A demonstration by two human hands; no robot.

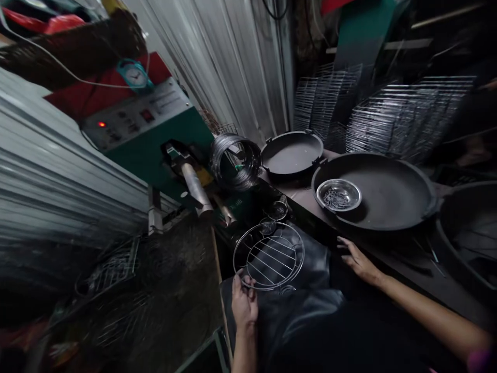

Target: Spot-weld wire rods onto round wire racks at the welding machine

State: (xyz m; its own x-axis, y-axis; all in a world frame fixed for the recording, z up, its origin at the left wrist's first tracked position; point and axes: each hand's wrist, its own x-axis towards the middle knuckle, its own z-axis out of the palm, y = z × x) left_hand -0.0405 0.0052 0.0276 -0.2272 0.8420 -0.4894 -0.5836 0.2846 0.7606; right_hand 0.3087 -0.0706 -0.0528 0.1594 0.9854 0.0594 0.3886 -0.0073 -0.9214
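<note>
My left hand (244, 300) grips the near left rim of a round wire rack (272, 254), its fingers closed on the ring. The rack has an outer hoop, a smaller inner ring and several parallel bars, and it is held over a dark sheet (310, 264) at my lap. To the right, my right hand (360, 263) is in the air with fingers spread and nothing in it. Beyond that hand a small metal bowl (339, 195) of short wire pieces sits in a wide dark pan (392, 191).
A green machine (147, 150) with a red lamp and a small clock (135, 75) stands at left. Coiled wire (236, 161) hangs by it. A second pan (293, 153) lies behind. Stacked wire grids (407, 122) stand at back right, and more wire pieces (112, 269) lie at lower left.
</note>
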